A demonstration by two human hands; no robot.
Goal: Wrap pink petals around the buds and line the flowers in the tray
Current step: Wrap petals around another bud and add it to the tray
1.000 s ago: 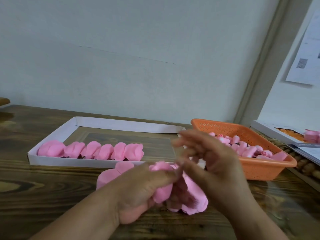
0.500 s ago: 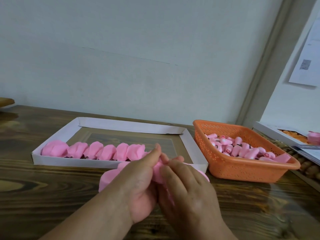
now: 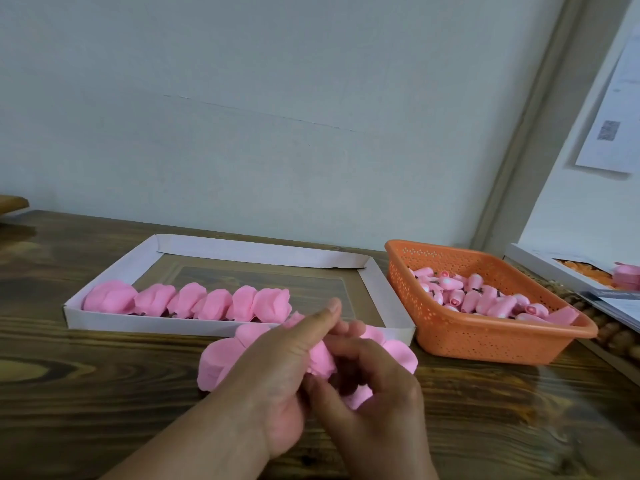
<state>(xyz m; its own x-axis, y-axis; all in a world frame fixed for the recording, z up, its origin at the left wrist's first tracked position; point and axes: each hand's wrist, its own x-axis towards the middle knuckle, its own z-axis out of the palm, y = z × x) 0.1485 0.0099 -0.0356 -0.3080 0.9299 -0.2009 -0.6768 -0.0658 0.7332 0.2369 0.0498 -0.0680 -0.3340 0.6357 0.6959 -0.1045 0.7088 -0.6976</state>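
Item: one flower in the making (image 3: 320,358), pink, held above the desk (image 3: 104,393) just in front of the near wall of the white tray (image 3: 114,322). Left hand (image 3: 277,386) grips it, thumb lying along the top and pointing away toward the tray, fingers curled beneath. Right hand (image 3: 374,393) pinches the petals from the right side, fingers bent round them; whether a bud sits inside cannot be told. Loose pink petals (image 3: 216,363) lie on the desk to the left and under the hands. In the tray, a row of six finished flowers (image 3: 188,303) runs left to right along the near wall; the open space lies at the row's right end, directly beyond the hands. The left hand is the nearer to it. Orange basket (image 3: 485,337) of buds (image 3: 485,297) stands to the right, just beside the tray.
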